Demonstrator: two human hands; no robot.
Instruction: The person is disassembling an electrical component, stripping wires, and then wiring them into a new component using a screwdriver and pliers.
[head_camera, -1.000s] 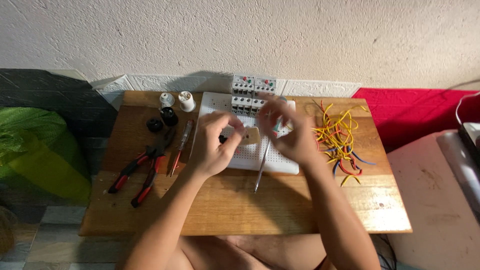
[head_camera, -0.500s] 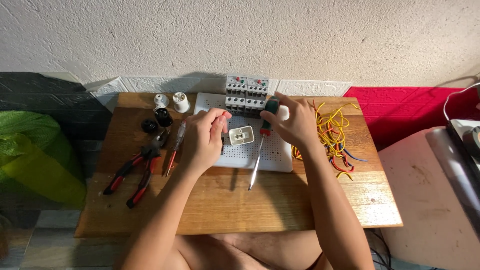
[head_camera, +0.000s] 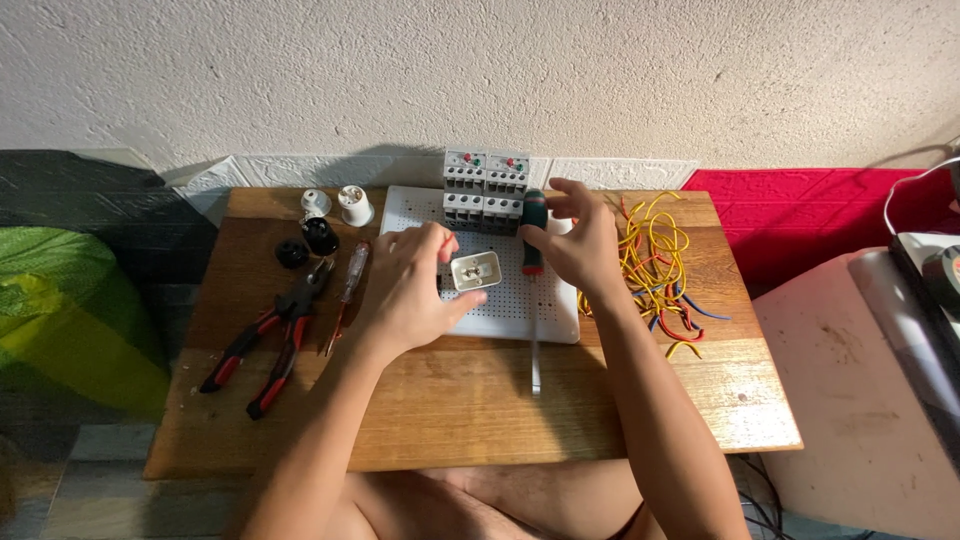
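My left hand (head_camera: 408, 287) holds a small white socket block (head_camera: 475, 271) against the white perforated board (head_camera: 510, 318) on the wooden table. My right hand (head_camera: 575, 240) grips the dark green and red handle of a long screwdriver (head_camera: 533, 232). Its metal shaft (head_camera: 535, 350) runs down over the board's front edge onto the wood. Two grey breaker modules (head_camera: 485, 188) stand at the board's far edge, just beyond both hands.
Red-handled pliers (head_camera: 262, 340) and a small clear-handled screwdriver (head_camera: 347, 283) lie left of the board. White (head_camera: 353, 205) and black (head_camera: 319, 236) lamp holders sit at the back left. A tangle of yellow, red and blue wires (head_camera: 657, 262) lies right. A green bag (head_camera: 70, 310) lies on the floor to the left.
My right hand let go of the socket block and took the screwdriver by its handle, lifting that end. My left hand kept the socket block on the board.
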